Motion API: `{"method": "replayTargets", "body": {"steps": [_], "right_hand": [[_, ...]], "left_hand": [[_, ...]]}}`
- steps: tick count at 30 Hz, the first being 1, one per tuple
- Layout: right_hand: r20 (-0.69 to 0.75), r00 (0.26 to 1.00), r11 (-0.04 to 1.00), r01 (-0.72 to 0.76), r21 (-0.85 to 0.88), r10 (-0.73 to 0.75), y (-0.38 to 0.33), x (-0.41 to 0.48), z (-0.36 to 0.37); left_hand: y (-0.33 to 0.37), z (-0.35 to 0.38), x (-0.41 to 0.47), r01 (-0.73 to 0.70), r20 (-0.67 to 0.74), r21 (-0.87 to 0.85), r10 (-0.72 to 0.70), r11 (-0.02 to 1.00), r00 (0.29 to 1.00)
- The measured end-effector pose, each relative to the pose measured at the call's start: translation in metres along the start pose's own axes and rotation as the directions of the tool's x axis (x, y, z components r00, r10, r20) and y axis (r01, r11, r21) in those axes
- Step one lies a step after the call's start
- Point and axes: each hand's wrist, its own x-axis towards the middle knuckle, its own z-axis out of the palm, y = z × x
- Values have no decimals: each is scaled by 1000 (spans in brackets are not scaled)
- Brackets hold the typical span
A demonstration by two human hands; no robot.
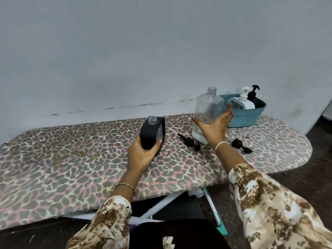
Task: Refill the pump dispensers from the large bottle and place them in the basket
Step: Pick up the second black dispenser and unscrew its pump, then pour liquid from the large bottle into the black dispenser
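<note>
My left hand (142, 153) grips a black dispenser bottle (152, 132) with its pump off and its open neck up, tilted slightly on the board. My right hand (214, 126) wraps around the large clear bottle (208, 108), uncapped, upright, with a little clear liquid at its bottom. Two black pump heads lie on the board: one (190, 141) between the bottles, one (240, 144) right of my right wrist. The teal basket (246, 114) behind holds a white pump dispenser (242, 101) and a black pump dispenser (255, 97).
Everything rests on an ironing board (71, 159) with a leopard-print cover, pushed against a pale wall. Its rounded end is at the right, just past the basket. White legs (161, 203) and dark floor show below the front edge.
</note>
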Motion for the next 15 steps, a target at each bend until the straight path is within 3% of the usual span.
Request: {"method": "replayTargets", "body": {"steps": [6, 15], "right_hand": [[183, 975, 953, -170, 249, 126, 7, 19, -1], [205, 976, 941, -133, 310, 70, 3, 21, -1]], "left_hand": [[2, -1, 0, 11, 8, -14, -11, 1000, 1000], [2, -1, 1, 12, 11, -19, -11, 1000, 1000]]}}
